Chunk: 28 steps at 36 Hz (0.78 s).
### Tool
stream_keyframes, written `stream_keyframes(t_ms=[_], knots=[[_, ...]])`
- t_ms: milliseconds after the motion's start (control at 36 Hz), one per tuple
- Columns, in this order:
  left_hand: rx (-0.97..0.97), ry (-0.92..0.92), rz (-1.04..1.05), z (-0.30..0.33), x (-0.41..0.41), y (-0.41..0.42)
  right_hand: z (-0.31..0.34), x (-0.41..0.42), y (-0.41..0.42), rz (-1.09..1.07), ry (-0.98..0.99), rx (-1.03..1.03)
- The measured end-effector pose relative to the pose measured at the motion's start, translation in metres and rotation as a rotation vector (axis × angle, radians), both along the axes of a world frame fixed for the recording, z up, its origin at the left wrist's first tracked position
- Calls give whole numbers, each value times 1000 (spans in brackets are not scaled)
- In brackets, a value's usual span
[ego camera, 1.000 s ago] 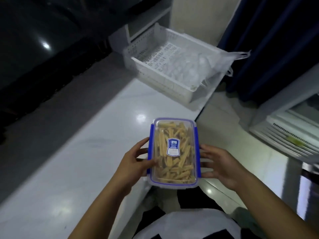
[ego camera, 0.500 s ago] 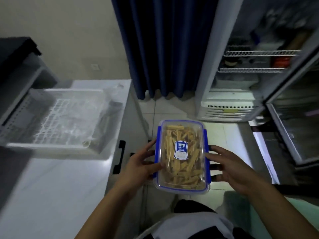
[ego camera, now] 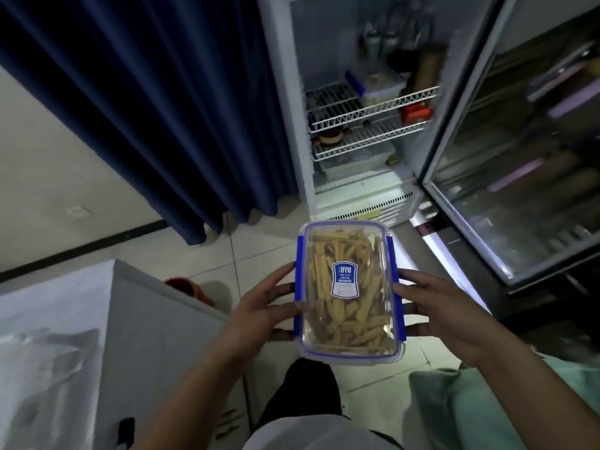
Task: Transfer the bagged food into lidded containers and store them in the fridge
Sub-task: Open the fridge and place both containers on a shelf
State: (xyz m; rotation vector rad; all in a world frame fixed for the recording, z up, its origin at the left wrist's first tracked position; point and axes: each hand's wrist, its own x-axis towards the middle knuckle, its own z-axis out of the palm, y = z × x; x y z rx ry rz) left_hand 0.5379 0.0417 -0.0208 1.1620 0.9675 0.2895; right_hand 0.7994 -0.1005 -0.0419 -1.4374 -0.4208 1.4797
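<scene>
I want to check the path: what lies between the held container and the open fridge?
In the head view, only bare tiled floor separates the lidded container from the open fridge.

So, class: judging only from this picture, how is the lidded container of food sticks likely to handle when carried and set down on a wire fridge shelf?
The container looks rigid: the left hand and right hand hold its sides without visible denting. It is probably light, since the sticks look dry. Its low, flat shape should sit steadily on the wire shelf, and the blue clips appear closed, so spilling seems unlikely.

The tiled floor carries the open fridge and a red object beside the white cabinet
</scene>
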Motion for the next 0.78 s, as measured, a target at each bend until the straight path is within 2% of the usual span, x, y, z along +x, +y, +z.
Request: stream_keyframes(t_ms=[306, 528, 778], knots=[[3, -5, -152, -25, 166, 127, -1, 141, 91, -175, -39, -39], [-27, -15, -167, -20, 283, 205, 18, 227, 163, -323, -118, -104], [-56, 35, -50, -31, 346, 262, 2, 294, 258, -221, -135, -160]])
